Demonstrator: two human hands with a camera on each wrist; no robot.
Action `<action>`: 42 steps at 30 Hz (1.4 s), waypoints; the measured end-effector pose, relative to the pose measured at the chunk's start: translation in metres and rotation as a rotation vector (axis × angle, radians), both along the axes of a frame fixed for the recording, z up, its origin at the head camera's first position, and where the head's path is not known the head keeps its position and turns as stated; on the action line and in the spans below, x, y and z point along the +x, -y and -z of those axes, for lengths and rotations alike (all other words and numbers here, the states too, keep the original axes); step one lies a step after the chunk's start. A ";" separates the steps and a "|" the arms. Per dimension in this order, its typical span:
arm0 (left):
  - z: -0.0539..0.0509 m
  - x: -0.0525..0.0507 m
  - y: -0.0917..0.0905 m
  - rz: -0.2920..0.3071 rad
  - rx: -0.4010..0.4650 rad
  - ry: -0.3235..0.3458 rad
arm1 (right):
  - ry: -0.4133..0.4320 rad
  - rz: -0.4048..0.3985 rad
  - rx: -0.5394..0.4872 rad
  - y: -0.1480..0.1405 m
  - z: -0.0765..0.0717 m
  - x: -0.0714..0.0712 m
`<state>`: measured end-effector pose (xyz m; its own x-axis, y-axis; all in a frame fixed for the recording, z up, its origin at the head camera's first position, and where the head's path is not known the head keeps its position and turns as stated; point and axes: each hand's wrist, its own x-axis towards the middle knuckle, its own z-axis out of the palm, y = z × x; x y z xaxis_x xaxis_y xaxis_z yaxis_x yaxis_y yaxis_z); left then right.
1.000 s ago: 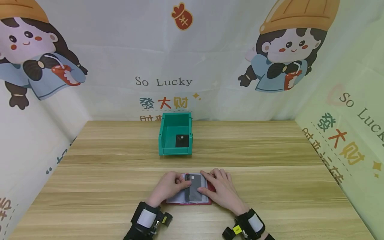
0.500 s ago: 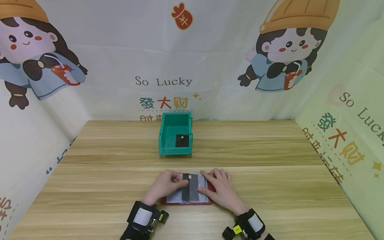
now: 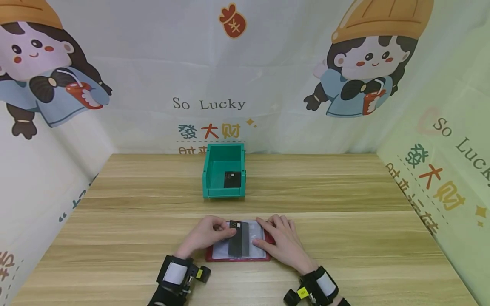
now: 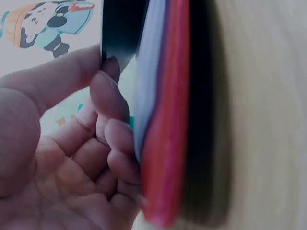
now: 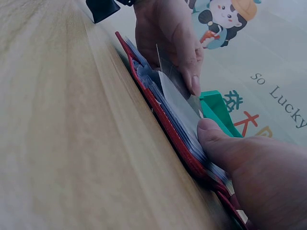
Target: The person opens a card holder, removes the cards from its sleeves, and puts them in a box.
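A red card holder (image 3: pixel 209 255) lies open on the table, its clear sleeve pages (image 3: pixel 259 250) facing up. My left hand (image 3: pixel 206 233) pinches the left edge of a dark card (image 3: pixel 235 243) between thumb and fingers. The card sits partly outside the sleeve; a grey strip on its right is still under the plastic. In the left wrist view the card (image 4: pixel 122 28) rises above the fingertips. My right hand (image 3: pixel 285 244) rests over the holder's right side, and its thumb (image 5: pixel 213 139) presses the pages down.
A green bin (image 3: pixel 223 193) stands beyond the holder near the table's back edge. Inside it lies a black card (image 3: pixel 232 180). A printed cloth (image 3: pixel 275 76) hangs behind and along both sides.
My left hand has moved left and drawn the dark card with it, so more of the card shows outside the sleeve. The right hand and the holder have stayed in place.
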<state>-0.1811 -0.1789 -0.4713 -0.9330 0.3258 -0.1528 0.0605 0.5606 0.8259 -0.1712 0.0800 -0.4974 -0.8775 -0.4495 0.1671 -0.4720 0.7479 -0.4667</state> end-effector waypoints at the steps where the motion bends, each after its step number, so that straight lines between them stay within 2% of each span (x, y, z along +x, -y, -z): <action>1: 0.000 0.000 0.002 0.008 0.013 0.005 | 0.002 0.000 -0.001 0.000 0.000 0.000; 6: 0.000 -0.002 0.007 0.027 0.064 0.031 | 0.009 -0.001 -0.005 0.000 -0.001 0.000; 14: -0.002 0.000 0.011 0.009 0.090 0.074 | 0.007 -0.001 -0.004 0.000 0.000 0.000; 25: 0.002 -0.002 0.015 -0.009 0.127 0.113 | 0.007 -0.004 -0.008 0.000 0.001 0.000; 42: 0.003 -0.002 0.018 -0.051 0.142 0.109 | 0.000 -0.004 -0.004 0.000 0.001 0.000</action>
